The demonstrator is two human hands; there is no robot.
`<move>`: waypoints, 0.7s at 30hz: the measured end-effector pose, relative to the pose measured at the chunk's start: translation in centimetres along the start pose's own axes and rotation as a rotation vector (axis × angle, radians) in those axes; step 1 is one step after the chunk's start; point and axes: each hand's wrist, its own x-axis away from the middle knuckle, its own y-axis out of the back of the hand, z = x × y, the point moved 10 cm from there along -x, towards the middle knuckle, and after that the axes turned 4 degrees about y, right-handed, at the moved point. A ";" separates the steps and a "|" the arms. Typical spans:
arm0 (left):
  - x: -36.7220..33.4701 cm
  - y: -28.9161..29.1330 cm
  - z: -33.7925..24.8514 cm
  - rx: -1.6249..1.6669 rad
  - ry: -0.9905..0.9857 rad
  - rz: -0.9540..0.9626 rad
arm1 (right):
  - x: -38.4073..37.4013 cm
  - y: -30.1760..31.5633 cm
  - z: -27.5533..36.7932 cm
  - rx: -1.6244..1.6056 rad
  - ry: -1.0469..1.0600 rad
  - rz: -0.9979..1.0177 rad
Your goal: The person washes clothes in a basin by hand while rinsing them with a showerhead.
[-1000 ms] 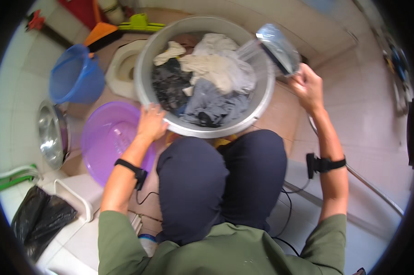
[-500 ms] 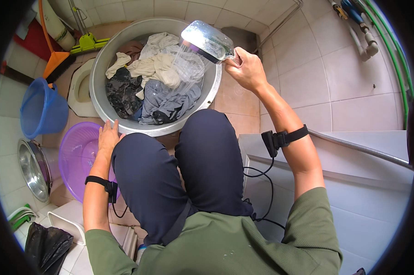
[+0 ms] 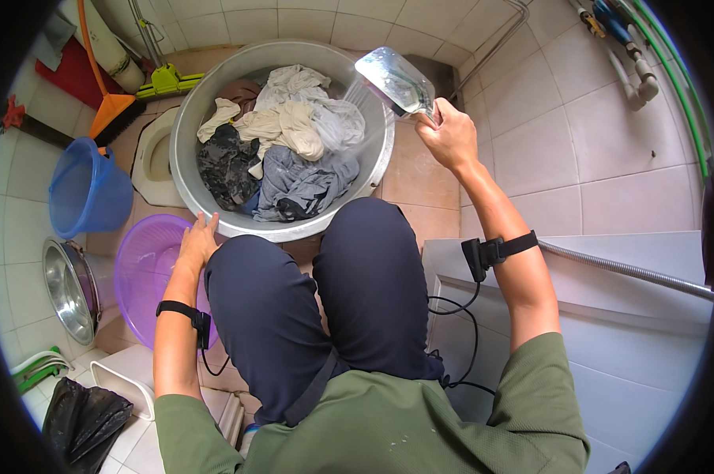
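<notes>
Over the far-right rim of the metal basin [image 3: 207,209], the shower head [image 3: 395,77] was held in the right hand [image 3: 450,136], fingers wrapped tight around its handle. Versus half a second earlier, it had drawn back from the clothes [image 3: 286,146] toward the rim, with spray barely visible, suggesting wetting was easing. Left hand [image 3: 198,241] stayed flat, fingers spread, on the near rim, beside the purple tub [image 3: 144,268].

The right hand [image 3: 450,136] now holds the shower head [image 3: 395,79] further right, over the right rim of the metal basin [image 3: 207,118], no longer above the clothes [image 3: 282,146]. The spray is much thinner.
</notes>
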 end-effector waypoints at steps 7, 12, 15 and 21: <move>0.7 0.8 -0.6 0.018 0.002 0.000 | -0.1 0.3 -2.0 0.102 -0.089 -0.014; 0.7 0.9 -1.0 -0.025 0.020 -0.018 | -0.7 0.6 -2.9 0.021 -0.125 -0.077; 0.5 1.7 -1.7 -0.089 0.039 -0.099 | -1.0 0.6 -3.1 -0.055 -0.095 -0.096; -1.7 2.2 -4.6 -0.110 -0.117 -0.308 | -1.8 1.2 -2.1 -0.054 -0.077 -0.128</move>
